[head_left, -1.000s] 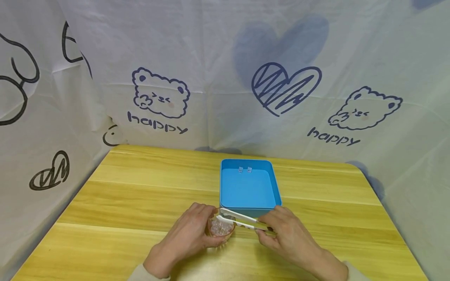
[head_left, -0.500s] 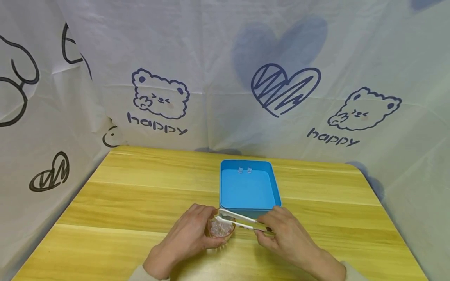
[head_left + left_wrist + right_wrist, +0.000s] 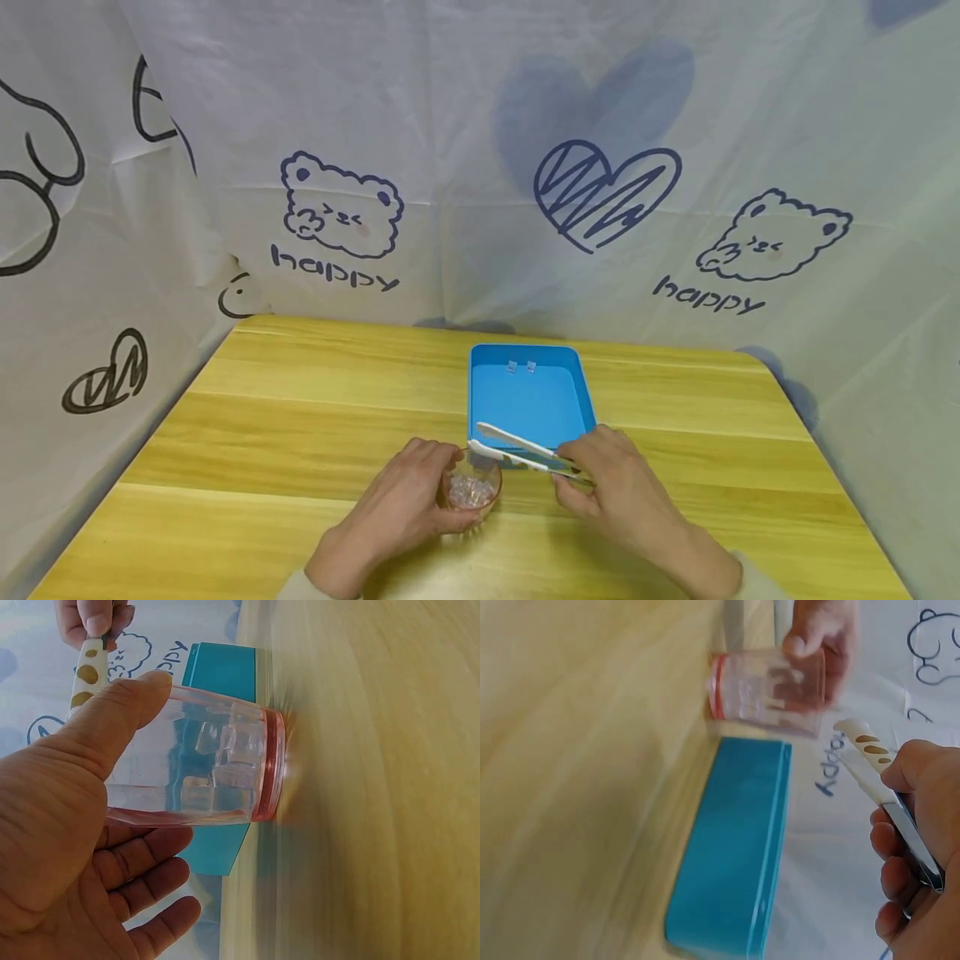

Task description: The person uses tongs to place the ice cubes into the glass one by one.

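My left hand grips a clear, pink-tinted glass, thumb on one side and fingers round the other. The glass stands upright on the table. Several clear cubes lie in its lower part. My right hand holds white-tipped tongs by their metal handle. In the head view the tong tips overlap the far rim of the glass and the near edge of the blue box; they stand slightly apart, and no cube shows between them. In the right wrist view the tongs lie higher than the glass.
The blue square box stands just beyond the glass on the wooden table. Two clear cubes sit near its back wall. A white cloth with printed bears and hearts hangs behind the table.
The tongs have risen out of the glass, and their tips have moved slightly toward the box. My right hand has shifted a little up and right. The left hand keeps holding the glass in place.
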{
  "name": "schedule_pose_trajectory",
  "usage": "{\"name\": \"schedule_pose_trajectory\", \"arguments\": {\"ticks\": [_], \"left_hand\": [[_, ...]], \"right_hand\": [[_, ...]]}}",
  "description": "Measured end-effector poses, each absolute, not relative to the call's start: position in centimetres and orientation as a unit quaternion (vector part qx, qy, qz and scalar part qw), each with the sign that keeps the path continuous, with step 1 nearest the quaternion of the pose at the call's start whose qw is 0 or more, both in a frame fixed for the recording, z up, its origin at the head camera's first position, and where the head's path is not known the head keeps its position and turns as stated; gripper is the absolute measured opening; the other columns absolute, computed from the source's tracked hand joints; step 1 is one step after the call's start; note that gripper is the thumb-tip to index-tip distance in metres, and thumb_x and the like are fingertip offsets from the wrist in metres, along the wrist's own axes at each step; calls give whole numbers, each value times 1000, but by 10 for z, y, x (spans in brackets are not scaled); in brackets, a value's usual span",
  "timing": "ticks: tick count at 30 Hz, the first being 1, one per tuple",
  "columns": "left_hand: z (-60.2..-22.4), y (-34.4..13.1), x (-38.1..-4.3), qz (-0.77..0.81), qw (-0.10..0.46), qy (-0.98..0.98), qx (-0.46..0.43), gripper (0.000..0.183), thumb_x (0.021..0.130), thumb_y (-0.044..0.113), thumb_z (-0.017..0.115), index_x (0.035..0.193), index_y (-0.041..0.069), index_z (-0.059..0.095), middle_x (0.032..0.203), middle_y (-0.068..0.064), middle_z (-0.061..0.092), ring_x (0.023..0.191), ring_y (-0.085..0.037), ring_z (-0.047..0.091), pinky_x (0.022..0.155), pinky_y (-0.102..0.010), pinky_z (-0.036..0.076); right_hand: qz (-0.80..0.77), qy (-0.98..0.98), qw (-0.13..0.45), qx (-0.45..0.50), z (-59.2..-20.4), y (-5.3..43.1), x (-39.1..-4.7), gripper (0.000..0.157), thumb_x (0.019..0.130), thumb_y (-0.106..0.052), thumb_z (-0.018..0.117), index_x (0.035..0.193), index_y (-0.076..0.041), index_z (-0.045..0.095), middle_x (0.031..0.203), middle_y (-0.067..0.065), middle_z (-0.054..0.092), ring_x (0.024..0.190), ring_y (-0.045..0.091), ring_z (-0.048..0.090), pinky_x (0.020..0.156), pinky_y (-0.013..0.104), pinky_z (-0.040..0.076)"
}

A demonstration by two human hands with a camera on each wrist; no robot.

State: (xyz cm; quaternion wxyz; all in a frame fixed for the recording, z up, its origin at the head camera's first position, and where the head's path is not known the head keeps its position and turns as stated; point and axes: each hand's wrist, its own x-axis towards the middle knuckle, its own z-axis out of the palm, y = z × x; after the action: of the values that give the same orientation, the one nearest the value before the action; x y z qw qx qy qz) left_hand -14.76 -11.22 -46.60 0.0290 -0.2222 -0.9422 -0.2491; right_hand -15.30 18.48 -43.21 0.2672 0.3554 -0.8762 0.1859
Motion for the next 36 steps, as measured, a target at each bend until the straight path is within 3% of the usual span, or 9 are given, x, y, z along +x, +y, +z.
{"name": "schedule_pose_trajectory", "arguments": {"ticks": [4, 8, 13, 19, 27, 36], "left_hand": [[-465, -112, -148, -252, 26, -941, -222, 73, 77, 57, 89, 129, 11, 67, 120, 1, 70, 113, -16, 60, 102, -44, 56], [-466, -112, -148, -252, 25, -941, -222, 72, 77, 57, 89, 128, 11, 66, 119, 1, 69, 112, -15, 59, 101, -44, 56], [-466, -113, -147, -254, 24, -941, -223, 72, 78, 56, 89, 128, 11, 66, 119, 1, 69, 111, -15, 59, 100, -44, 56], [-466, -112, -147, -252, 20, -943, -219, 74, 77, 58, 88, 130, 11, 66, 121, 1, 69, 113, -16, 59, 101, -45, 55], [-464, -112, -148, -253, 8, -944, -213, 76, 78, 59, 88, 132, 11, 65, 123, 1, 69, 113, -16, 58, 103, -46, 55], [-463, -112, -147, -252, 12, -943, -216, 75, 78, 58, 88, 132, 11, 65, 122, 1, 69, 113, -16, 58, 102, -45, 55]], "right_hand": [[182, -891, 268, 317, -425, 189, -167, 14, 85, -17, 81, 94, -10, 73, 82, -5, 69, 75, 10, 53, 67, 30, 47], [169, -934, 212, 232, -420, 190, -181, 9, 88, -15, 79, 88, -8, 73, 77, 0, 66, 70, 13, 50, 65, 32, 45], [139, -964, 163, 155, -421, 189, -200, 15, 90, -17, 77, 92, -2, 73, 78, 6, 66, 69, 20, 50, 65, 35, 45], [94, -974, 157, 132, -430, 187, -221, 25, 93, -22, 77, 99, 2, 74, 85, 12, 71, 71, 25, 54, 67, 41, 49], [73, -979, 146, 120, -438, 185, -248, 23, 93, -23, 74, 82, -4, 68, 73, 7, 63, 67, 25, 52, 61, 40, 46], [66, -985, 118, 106, -444, 178, -259, 28, 95, -27, 74, 78, -6, 65, 71, 6, 60, 69, 27, 53, 64, 41, 46]]}}
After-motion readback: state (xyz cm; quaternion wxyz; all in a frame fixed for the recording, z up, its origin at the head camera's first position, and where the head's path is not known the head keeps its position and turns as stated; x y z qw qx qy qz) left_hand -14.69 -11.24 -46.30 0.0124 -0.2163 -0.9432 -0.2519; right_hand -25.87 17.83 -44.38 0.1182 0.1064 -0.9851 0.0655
